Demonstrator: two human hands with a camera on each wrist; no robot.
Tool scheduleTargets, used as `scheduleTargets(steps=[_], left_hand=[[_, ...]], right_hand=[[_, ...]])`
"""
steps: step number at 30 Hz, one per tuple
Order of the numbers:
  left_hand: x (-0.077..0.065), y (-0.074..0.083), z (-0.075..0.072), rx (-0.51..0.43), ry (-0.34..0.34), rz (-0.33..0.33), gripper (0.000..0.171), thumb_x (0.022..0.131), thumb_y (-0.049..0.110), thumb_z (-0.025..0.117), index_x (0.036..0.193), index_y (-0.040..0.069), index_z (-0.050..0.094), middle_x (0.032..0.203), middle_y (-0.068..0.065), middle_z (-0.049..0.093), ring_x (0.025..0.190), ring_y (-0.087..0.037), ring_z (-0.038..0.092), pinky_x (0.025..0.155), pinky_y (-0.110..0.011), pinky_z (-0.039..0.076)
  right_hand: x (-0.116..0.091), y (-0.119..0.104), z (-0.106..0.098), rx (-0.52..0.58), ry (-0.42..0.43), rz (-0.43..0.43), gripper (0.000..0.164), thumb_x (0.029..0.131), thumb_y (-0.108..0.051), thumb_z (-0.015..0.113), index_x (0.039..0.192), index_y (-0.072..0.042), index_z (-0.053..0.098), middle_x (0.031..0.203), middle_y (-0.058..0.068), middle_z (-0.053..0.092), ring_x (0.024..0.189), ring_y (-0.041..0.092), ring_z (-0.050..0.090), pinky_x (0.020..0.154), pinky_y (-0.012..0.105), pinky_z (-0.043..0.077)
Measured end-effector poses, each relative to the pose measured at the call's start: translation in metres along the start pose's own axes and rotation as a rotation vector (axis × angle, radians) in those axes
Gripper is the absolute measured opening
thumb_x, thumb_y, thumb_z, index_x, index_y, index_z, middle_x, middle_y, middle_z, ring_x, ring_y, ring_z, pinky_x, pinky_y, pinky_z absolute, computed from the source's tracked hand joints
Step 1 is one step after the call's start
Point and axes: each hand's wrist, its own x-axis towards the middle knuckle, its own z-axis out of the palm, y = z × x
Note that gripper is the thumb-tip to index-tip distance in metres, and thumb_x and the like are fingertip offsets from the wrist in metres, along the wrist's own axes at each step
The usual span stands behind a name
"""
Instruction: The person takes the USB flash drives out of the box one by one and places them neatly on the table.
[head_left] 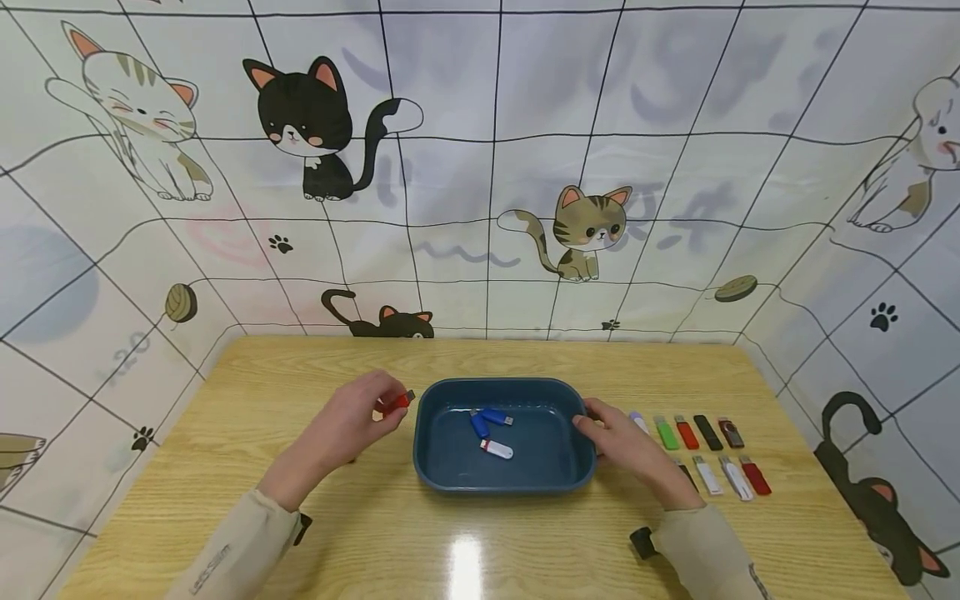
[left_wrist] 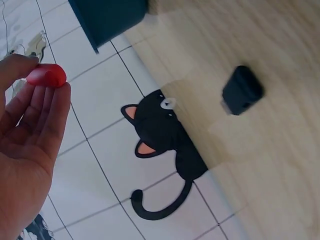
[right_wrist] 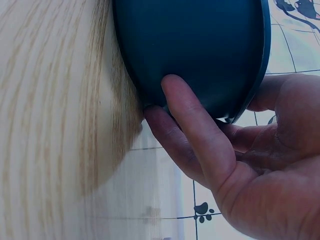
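Between thumb and fingers my left hand (head_left: 363, 412) pinches a red USB stick (head_left: 396, 404), its metal plug pointing right toward the dark blue tray (head_left: 495, 487). In the left wrist view, only the rounded red end of the stick (left_wrist: 47, 76) shows. Inside the tray lie two blue USB sticks (head_left: 497, 417) and a white one with a red end (head_left: 497, 450). My right hand (head_left: 618, 437) grips the tray's right wall, with fingers against its outside in the right wrist view. On the table near my left hand lies a black USB stick (left_wrist: 242, 90).
Right of the tray, several USB sticks lie in two rows, among them a green one (head_left: 666, 432), a red one (head_left: 686, 432) and a black one (head_left: 707, 432); my right arm partly covers the rows. A cat-patterned cloth wall (head_left: 450, 192) rises behind the wooden table (head_left: 300, 367).
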Motion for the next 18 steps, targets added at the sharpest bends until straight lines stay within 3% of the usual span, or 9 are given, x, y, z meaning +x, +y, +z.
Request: scheduleTargets(steps=[9,18], left_hand=[[-0.018,-0.017,0.0,0.053,0.076,-0.083,0.016,0.087,0.004,0.081,0.096,0.009,0.069,0.089,0.003,0.064,0.077,-0.01,0.064,0.07,-0.032,0.06],[-0.038,-0.029,0.0,0.074,0.089,-0.273,0.018,0.088,0.006,0.081,0.103,-0.002,0.073,0.089,-0.006,0.068,0.078,-0.019,0.067,0.07,-0.039,0.061]], right_hand=[[-0.001,0.0,0.0,0.02,-0.019,-0.001,0.053,0.111,-0.022,0.049,0.153,0.006,0.035,0.148,0.034,0.044,0.121,0.043,0.062,0.081,0.049,0.063],[0.0,0.001,0.0,0.007,-0.01,-0.004,0.051,0.111,-0.022,0.049,0.152,0.006,0.037,0.148,0.034,0.044,0.119,0.042,0.063,0.08,0.048,0.063]])
